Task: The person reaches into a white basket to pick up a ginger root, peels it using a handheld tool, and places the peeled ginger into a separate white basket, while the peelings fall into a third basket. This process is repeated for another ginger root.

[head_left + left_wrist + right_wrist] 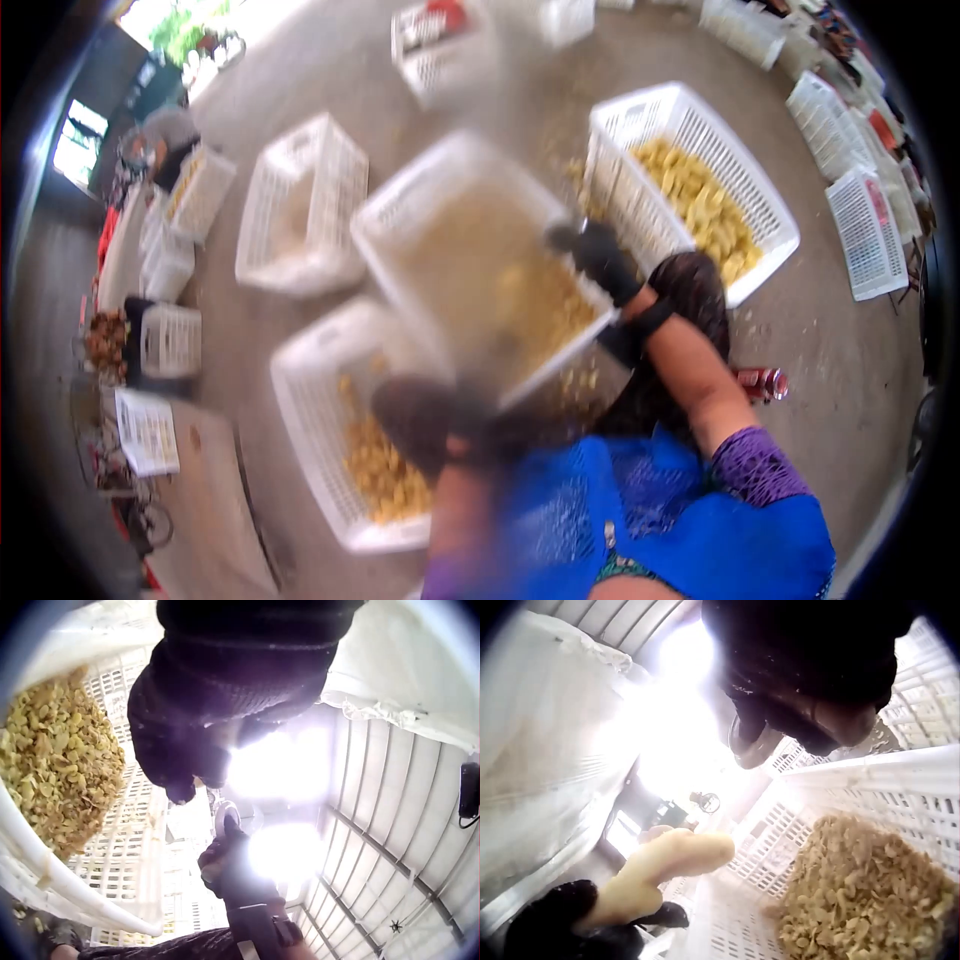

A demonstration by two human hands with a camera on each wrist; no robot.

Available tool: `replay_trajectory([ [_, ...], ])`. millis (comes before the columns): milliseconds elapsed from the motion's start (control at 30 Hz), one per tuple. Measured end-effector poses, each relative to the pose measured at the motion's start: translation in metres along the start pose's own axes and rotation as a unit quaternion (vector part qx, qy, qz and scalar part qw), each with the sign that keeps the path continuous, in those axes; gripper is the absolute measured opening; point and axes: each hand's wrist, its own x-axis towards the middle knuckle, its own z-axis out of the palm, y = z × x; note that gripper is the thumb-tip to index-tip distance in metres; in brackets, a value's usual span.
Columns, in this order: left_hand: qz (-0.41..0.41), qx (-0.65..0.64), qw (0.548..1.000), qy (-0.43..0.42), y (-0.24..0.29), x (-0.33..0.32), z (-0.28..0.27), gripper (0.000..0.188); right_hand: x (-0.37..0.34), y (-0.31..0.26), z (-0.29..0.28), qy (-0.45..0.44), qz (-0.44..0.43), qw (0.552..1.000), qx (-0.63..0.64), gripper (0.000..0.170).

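My left hand [425, 415] [217, 690], in a dark glove, holds a pale, knobbly root piece [660, 870], clearest in the right wrist view. My gloved right hand [605, 262] [810, 682] grips a small tool with a rounded shiny end [748, 746], which points toward the root without touching it. Between and beyond my hands a white crate [400, 265] holds thin peelings [64, 765] [866, 892]. Blur hides the left fingers in the head view.
At the right, a white crate [640, 215] holds yellow pieces [700, 205]; at the lower left, another [300, 400] holds darker yellow pieces [385, 480]. A further crate [350, 200] stands at the upper left. A red can [762, 383] lies right of my forearm.
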Motion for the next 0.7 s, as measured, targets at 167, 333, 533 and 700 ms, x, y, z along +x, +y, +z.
replay_trajectory([
  [167,-0.139,-0.448,0.878,0.092,0.081,0.0,-0.004,0.024,-0.024,-0.091,-0.028,-0.073,0.085,0.967,0.229,0.024],
  [333,-0.115,-0.321,0.94,0.007,0.075,0.006,-0.01,0.032,-0.021,-0.109,-0.03,-0.113,0.076,0.96,0.245,0.025],
  [533,-0.173,-0.422,0.888,0.048,0.064,0.007,0.008,0.032,-0.031,-0.116,-0.018,-0.213,0.161,0.943,0.2,0.016],
  [700,-0.117,-0.227,0.966,0.04,0.083,-0.003,0.001,0.033,0.006,-0.058,-0.018,-0.006,-0.003,0.993,0.122,0.02],
])
